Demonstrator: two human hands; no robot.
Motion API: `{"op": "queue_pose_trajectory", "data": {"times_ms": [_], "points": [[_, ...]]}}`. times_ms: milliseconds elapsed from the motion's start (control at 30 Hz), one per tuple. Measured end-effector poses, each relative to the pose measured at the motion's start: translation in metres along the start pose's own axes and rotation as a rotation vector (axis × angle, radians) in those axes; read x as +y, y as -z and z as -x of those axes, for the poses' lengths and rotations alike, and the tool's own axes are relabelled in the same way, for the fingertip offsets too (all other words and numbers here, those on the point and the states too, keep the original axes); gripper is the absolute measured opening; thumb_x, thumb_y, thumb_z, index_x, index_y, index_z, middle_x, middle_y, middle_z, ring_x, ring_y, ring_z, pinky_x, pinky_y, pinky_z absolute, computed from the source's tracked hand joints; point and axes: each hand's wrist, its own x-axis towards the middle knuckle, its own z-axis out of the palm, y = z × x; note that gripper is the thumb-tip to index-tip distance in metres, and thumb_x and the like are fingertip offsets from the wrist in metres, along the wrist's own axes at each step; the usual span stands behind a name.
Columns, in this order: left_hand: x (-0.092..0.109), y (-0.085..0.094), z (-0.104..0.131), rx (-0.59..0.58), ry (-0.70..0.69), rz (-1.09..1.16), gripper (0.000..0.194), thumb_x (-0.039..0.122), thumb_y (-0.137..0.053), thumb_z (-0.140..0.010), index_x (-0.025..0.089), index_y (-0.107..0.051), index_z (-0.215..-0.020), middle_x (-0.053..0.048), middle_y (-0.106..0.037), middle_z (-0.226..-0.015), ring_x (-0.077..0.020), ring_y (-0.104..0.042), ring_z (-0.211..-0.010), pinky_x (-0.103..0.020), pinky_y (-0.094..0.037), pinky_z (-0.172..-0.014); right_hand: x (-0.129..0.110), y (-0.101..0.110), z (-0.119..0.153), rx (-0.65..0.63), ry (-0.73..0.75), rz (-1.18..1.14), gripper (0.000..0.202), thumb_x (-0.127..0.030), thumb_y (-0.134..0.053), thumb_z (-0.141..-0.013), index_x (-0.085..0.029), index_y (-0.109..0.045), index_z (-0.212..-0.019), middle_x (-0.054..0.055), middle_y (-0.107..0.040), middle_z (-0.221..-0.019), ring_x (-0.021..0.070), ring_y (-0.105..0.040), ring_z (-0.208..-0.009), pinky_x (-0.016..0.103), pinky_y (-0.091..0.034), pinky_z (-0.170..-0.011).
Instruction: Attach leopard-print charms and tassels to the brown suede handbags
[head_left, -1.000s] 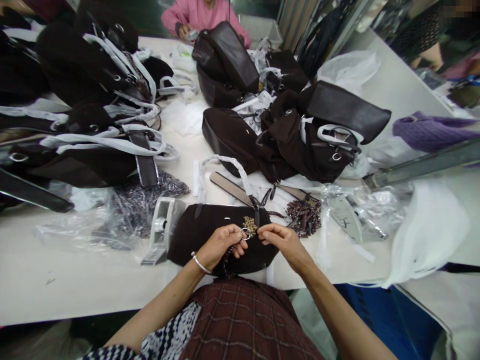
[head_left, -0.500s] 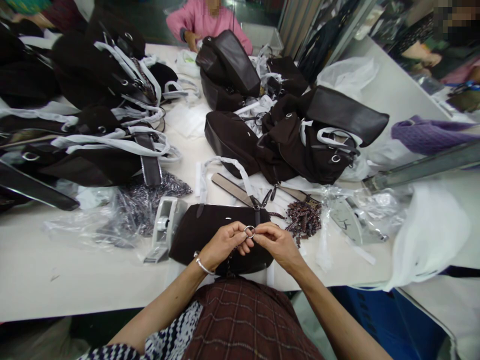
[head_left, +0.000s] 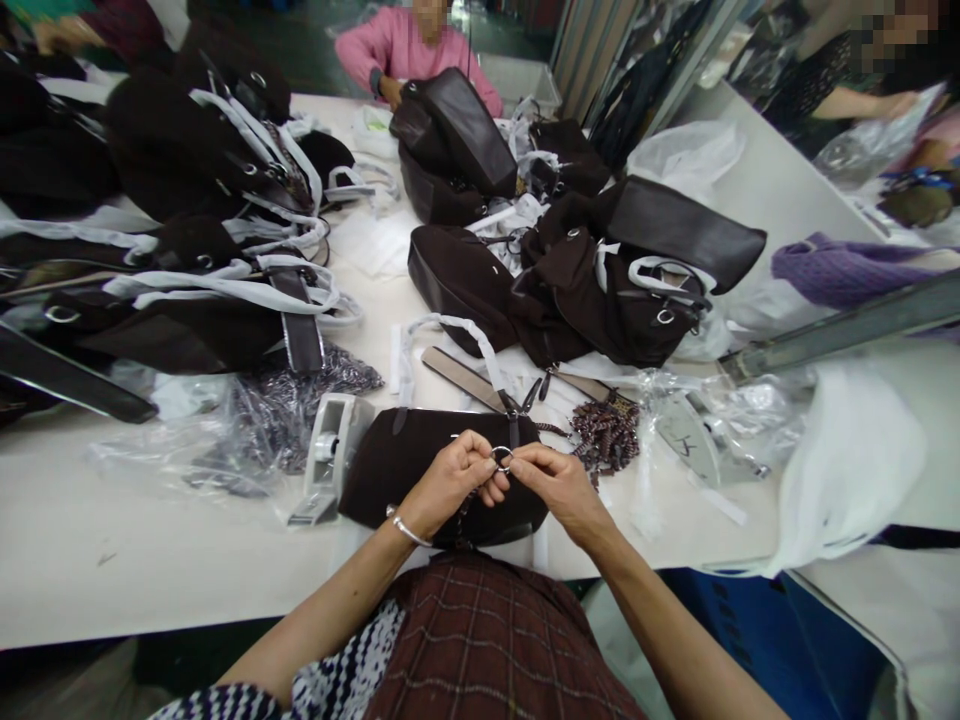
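Note:
Between both hands is a small silver metal ring (head_left: pixel 501 452), pinched from either side. My left hand (head_left: pixel 459 474) closes finger and thumb on its left edge, the other fingers curled beneath. On its right edge, my right hand (head_left: pixel 553 484) grips with thumb and forefinger. Below them lies a dark brown handbag (head_left: pixel 405 465) on the table, its handle (head_left: pixel 450 322) wrapped in white padding and standing up at the back. A dark braided cord or chain seems to hang under my left hand, partly hidden by the fingers.
A grey tape dispenser (head_left: pixel 330 455) stands left of the handbag. Brown braided pieces (head_left: pixel 604 436) lie in a heap to the right. Several dark bags (head_left: pixel 637 270) are piled behind and at left. A person in pink (head_left: pixel 409 50) sits across the white table (head_left: pixel 187 560).
Both hands stay over the handbag, with the ring turned slightly and showing more openly between the fingers. At the upper right, another person's hand now holds up clear plastic.

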Motion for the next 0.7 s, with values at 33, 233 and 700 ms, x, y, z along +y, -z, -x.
{"op": "queue_pose_trajectory", "data": {"times_ms": [33, 233, 700], "points": [[0.001, 0.000, 0.000, -0.001, -0.005, -0.020, 0.033, 0.043, -0.062, -0.086, 0.017, -0.043, -0.091, -0.005, -0.068, -0.078, -0.0128, -0.064, -0.062, -0.023, -0.049, -0.057, -0.001, 0.000, 0.000, 0.014, -0.018, -0.002, 0.022, -0.043, -0.068, -0.080, -0.022, -0.075, -0.083, 0.004, -0.071, -0.086, 0.0199, -0.062, -0.083, 0.032, -0.047, -0.079], [0.016, 0.007, -0.001, 0.087, -0.090, -0.497, 0.025, 0.039, -0.059, -0.087, 0.018, -0.055, -0.099, -0.006, -0.068, -0.092, -0.0186, -0.066, -0.083, -0.030, -0.052, -0.072, -0.010, -0.001, 0.000, 0.028, -0.141, -0.080, 0.028, -0.048, -0.069, -0.078, -0.020, -0.071, -0.080, 0.003, -0.072, -0.077, 0.0182, -0.063, -0.075, 0.031, -0.047, -0.074], [0.029, -0.001, -0.002, 0.011, -0.240, -0.537, 0.026, 0.019, -0.054, -0.087, 0.019, -0.059, -0.112, -0.006, -0.069, -0.106, -0.0183, -0.064, -0.099, -0.030, -0.045, -0.093, -0.014, -0.004, -0.001, -0.006, -0.326, -0.595, 0.033, -0.046, -0.078, -0.070, -0.017, -0.066, -0.080, 0.002, -0.068, -0.072, 0.0126, -0.061, -0.067, 0.026, -0.049, -0.069]]}}
